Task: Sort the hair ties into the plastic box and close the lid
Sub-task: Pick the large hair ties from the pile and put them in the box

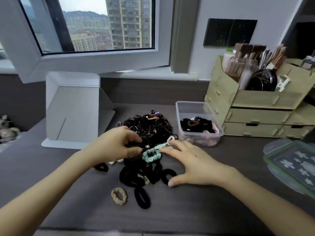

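Spanning the whole scene, a dark tabletop [196, 210] carried a wooden organizer [255, 106] with three drawers, a heap of thin hair ties [150, 126] with thick black loops [141, 176] and one beige scrunchie [119, 196] nearer the person, and a clear plastic box [198, 124] holding black, brown and pink ties. Its lid [293, 166] lay apart at the right. The left hand [117, 145] pinched into the heap, holding dark ties, while the right hand [192, 166] rested spread wide, fingertips touching a mint scrunchie [151, 155].
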The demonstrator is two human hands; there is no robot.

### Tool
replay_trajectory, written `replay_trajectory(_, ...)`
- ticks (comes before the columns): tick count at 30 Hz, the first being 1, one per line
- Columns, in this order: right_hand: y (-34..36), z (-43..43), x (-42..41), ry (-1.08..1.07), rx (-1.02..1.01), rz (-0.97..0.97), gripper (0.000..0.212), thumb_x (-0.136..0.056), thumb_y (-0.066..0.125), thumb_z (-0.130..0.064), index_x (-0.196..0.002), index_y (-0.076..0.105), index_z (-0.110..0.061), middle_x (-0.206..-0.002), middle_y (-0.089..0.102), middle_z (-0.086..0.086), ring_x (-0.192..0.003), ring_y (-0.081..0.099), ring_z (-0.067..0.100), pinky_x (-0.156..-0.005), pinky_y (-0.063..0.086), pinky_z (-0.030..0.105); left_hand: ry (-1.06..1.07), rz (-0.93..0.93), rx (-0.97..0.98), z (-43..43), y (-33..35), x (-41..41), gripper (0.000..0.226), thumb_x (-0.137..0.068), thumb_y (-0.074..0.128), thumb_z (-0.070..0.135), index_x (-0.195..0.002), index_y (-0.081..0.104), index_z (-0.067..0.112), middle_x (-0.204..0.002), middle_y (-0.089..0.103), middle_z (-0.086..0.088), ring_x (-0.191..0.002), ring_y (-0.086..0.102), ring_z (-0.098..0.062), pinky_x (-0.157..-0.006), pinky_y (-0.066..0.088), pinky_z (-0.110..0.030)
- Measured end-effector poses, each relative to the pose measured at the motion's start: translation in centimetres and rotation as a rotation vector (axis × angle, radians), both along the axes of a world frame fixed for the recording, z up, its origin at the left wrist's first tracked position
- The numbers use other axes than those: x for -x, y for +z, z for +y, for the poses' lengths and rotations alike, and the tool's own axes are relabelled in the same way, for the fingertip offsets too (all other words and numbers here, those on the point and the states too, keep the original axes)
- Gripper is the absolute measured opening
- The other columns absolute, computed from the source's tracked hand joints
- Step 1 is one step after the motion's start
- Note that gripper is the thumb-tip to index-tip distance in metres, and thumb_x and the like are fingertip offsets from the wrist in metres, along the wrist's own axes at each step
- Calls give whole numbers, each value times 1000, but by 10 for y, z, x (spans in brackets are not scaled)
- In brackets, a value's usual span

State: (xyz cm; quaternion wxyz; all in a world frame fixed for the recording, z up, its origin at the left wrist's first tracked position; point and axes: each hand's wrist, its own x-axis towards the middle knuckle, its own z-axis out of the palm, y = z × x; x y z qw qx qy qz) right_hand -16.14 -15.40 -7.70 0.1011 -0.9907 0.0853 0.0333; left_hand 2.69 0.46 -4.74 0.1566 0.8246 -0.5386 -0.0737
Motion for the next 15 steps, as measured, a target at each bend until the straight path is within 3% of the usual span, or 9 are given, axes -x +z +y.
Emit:
replay_trajectory(2, -14, 9, -10, 14, 45, 7, 99, -66, 64, -66, -144, 8, -44, -154, 11, -2, -140, 13, 20, -115, 19, 42, 13, 6, -116, 26, -8, 3, 49, -75, 67, 49, -120, 56, 36, -113, 52, 8, -99, 55, -10, -90, 46, -26)
replay_trajectory(4, -21, 18, -21, 30, 76, -28, 99, -64, 64, -69, -144, 11, -43, -149, 19, 0, -136, 19, 21, -111, 23, 42, 6, -1, -202, 48, -19, 5, 68, -70, 69, 55, -131, 43, 41, -119, 46, 9, -106, 52, -10, -94, 43, -24)
replay_trajectory(8, -28, 31, -34, 65, 89, -89, 74, -73, 61, -63, -138, 34, -38, -124, 40, 0, -116, 37, 21, -96, 35, 36, -52, -25, -237, 68, -43, 14, 99, -60, 72, 60, -141, 20, 42, -138, 33, 8, -128, 35, -16, -107, 34, -28)
replay_trajectory(11, -29, 36, -31, 57, 25, -120, 48, -80, 59, -53, -123, 48, -34, -115, 43, -1, -108, 43, 19, -88, 43, 37, -71, -68, -179, 67, -56, 23, 106, -60, 76, 52, -143, 12, 42, -147, 24, 6, -134, 27, -18, -111, 30, -30)
replay_trajectory(15, -35, 31, -21, 42, 19, -200, 31, -86, 59, -39, -113, 55, -26, -107, 47, -2, -98, 50, 19, -81, 42, 32, -83, -90, -113, 53, -58, 24, 103, -63, 75, 50, -144, 12, 42, -147, 25, 6, -132, 28, -18, -108, 30, -28)
